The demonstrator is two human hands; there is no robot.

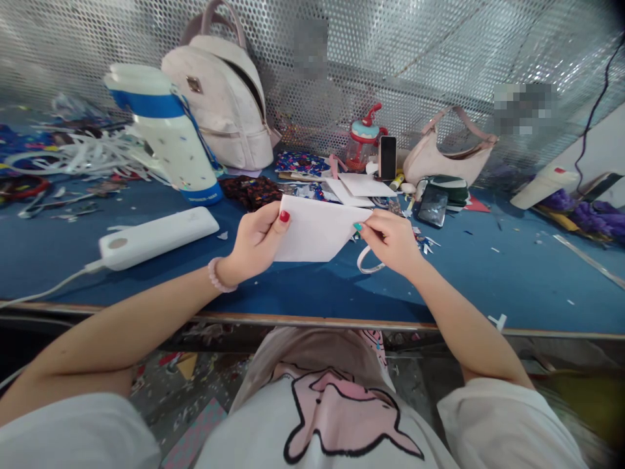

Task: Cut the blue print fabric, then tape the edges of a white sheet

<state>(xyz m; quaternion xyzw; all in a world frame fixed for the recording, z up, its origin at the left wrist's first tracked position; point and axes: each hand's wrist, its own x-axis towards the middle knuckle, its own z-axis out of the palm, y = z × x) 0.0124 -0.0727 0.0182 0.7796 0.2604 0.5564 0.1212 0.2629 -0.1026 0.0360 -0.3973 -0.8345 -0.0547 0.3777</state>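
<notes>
A folded white sheet of paper [317, 229] is held up above the blue table [488, 273], between both hands. My left hand [256, 241] pinches its left edge, thumb on top with a red nail. My right hand [390, 238] pinches the right corner, a teal nail showing. A small white paper strip loop [366, 264] lies just under my right hand. More white sheets [359, 189] and patterned papers [300, 163] lie beyond the held sheet.
A white power bank [159, 238] with a cable lies at left, behind it a white and blue bottle [168, 137] and a pale backpack [224, 98]. A phone [387, 157], a cup with a straw [364, 140], a pink handbag [446, 156] and paper scraps [73, 156] crowd the back.
</notes>
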